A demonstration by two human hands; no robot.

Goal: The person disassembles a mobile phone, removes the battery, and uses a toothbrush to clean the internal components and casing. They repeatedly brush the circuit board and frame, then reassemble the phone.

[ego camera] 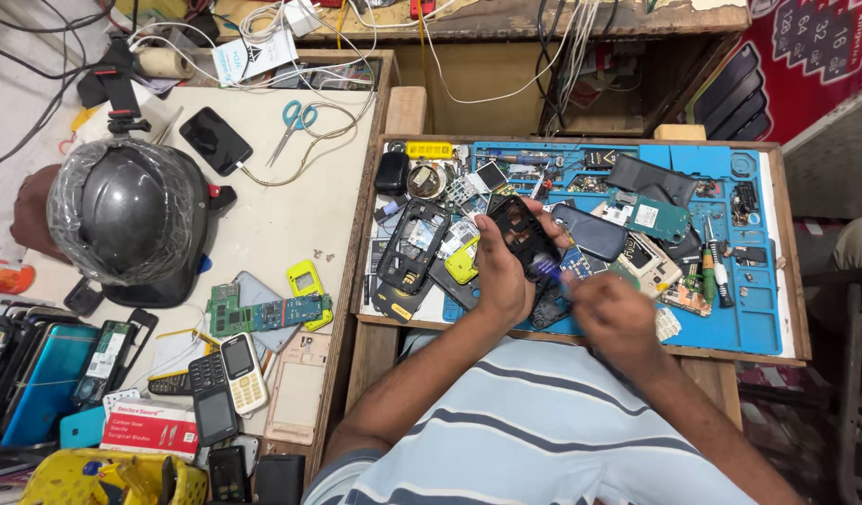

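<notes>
My left hand (pixel 502 273) grips a black phone housing (pixel 522 232), held tilted above the blue work mat (pixel 751 323). My right hand (pixel 614 310) is blurred and holds a small tool with a blue-violet handle (pixel 546 269) whose tip meets the housing's lower edge. Beside my left hand lie a black phone frame (pixel 410 245) and a yellow phone part (pixel 463 262). A dark back cover (pixel 592 232) and a green circuit board (pixel 652 217) rest just beyond my right hand.
Screwdrivers (pixel 714 266) and several loose phone parts crowd the mat. On the left table sit a black helmet in plastic wrap (pixel 130 217), scissors (pixel 294 123), a black smartphone (pixel 215 139), a yellow phone (pixel 306 281), a circuit board (pixel 263 314) and keypad phones (pixel 227 379). Cables hang at the back.
</notes>
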